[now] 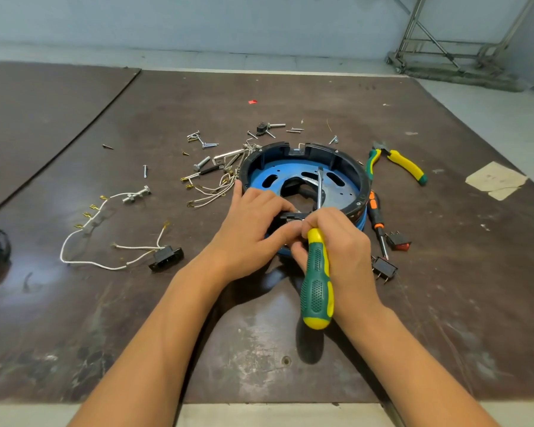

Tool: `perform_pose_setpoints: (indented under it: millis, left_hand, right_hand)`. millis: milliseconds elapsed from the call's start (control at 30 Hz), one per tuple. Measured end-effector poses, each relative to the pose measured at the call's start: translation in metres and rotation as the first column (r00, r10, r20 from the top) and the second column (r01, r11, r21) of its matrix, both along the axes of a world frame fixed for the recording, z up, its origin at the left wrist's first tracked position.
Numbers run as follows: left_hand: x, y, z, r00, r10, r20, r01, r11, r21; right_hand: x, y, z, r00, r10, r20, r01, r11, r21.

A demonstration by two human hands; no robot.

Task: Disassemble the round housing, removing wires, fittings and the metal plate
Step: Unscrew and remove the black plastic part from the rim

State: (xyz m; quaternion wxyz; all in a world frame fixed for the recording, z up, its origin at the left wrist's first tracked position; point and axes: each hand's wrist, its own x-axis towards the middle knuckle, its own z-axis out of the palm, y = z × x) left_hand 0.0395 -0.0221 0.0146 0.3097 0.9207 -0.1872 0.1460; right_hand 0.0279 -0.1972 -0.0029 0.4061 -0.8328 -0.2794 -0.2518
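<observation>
The round black housing (346,161) lies open side up on the dark bench, with a blue metal plate (293,171) inside it. My left hand (253,229) grips the near rim, fingers curled round a black fitting (292,215) there. My right hand (342,241) holds a green and yellow screwdriver (316,278); its shaft (320,189) points up into the housing over the plate. The near part of the rim is hidden by both hands.
Loose screws and bolts (204,143) and white wires (210,192) lie left of the housing. A wire harness with a black socket (166,258) sits further left. Pliers (404,163), an orange screwdriver (376,217) and two rocker switches (384,268) lie on the right.
</observation>
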Motion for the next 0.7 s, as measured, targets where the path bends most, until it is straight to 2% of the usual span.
perform_pose_setpoints:
  millis: [133, 300, 367, 467, 600, 700]
  left_hand:
    - [0.000, -0.002, 0.000, 1.000, 0.010, -0.015, -0.011, 0.999, -0.033]
    - [0.000, -0.003, -0.004, 0.998, 0.063, 0.021, -0.062, 0.997, -0.052]
    - [0.000, -0.003, -0.004, 0.997, 0.074, 0.025, -0.073, 0.997, -0.036]
    - [0.000, -0.003, -0.005, 0.996, 0.080, 0.034, -0.081, 0.995, 0.049]
    - [-0.005, -0.005, 0.000, 0.990, 0.089, 0.111, -0.098, 0.992, 0.077]
    - [-0.011, -0.019, 0.005, 0.966, 0.053, 0.251, -0.076, 0.993, 0.085]
  right_hand:
    - [-0.001, 0.001, 0.002, 1.000, -0.002, -0.004, 0.002, 0.999, 0.037]
    - [0.003, -0.010, 0.008, 0.998, 0.004, 0.069, -0.011, 0.994, 0.110]
    - [0.008, -0.023, 0.012, 0.995, -0.068, 0.071, 0.056, 0.986, 0.156]
    - [0.019, -0.049, 0.016, 0.983, -0.178, -0.042, 0.183, 0.959, 0.218]
    - [0.031, -0.079, 0.014, 0.933, -0.310, -0.183, 0.332, 0.937, 0.105]
    - [0.037, -0.088, 0.010, 0.897, -0.331, -0.293, 0.336, 0.941, -0.036]
